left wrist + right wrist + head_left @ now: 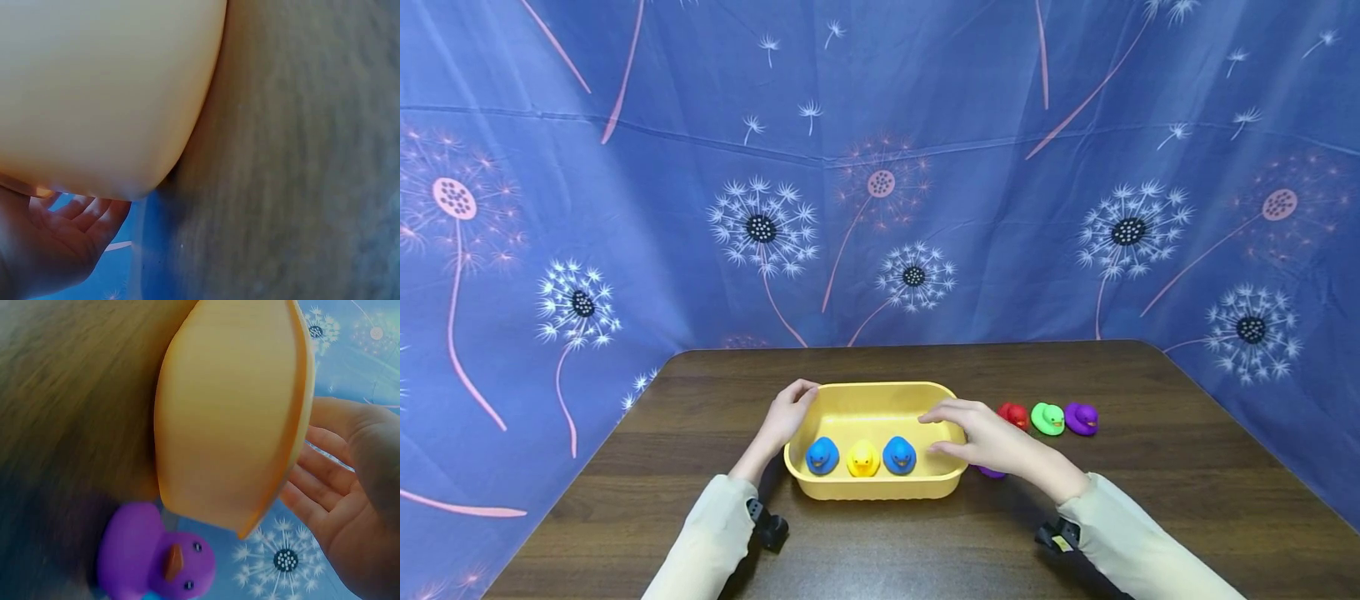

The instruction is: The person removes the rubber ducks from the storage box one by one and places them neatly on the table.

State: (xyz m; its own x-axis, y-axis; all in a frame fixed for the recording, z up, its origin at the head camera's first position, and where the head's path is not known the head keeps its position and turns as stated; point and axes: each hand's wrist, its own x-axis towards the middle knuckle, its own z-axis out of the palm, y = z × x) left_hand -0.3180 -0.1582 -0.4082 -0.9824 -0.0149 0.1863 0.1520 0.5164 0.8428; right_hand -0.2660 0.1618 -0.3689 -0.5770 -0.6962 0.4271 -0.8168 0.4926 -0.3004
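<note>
A yellow plastic tub point(880, 489) stands on the table with a blue rubber duck point(822, 456), a yellow duck point(863, 458) and a second blue duck point(899, 455) in a row along its near side. My left hand point(787, 414) grips the tub's back left corner, its fingers outside the wall in the left wrist view. Over the right rim hovers my right hand point(985, 433), fingers spread toward the inside and holding nothing. Partly hidden beneath it, a purple duck point(150, 550) sits just outside the tub's right end.
Right of the right hand, a red duck point(1013, 415), a green duck point(1048, 418) and another purple duck point(1081, 418) line up on the brown wooden table point(1150, 517). A blue dandelion-print cloth point(1000, 208) hangs behind the table and along its sides.
</note>
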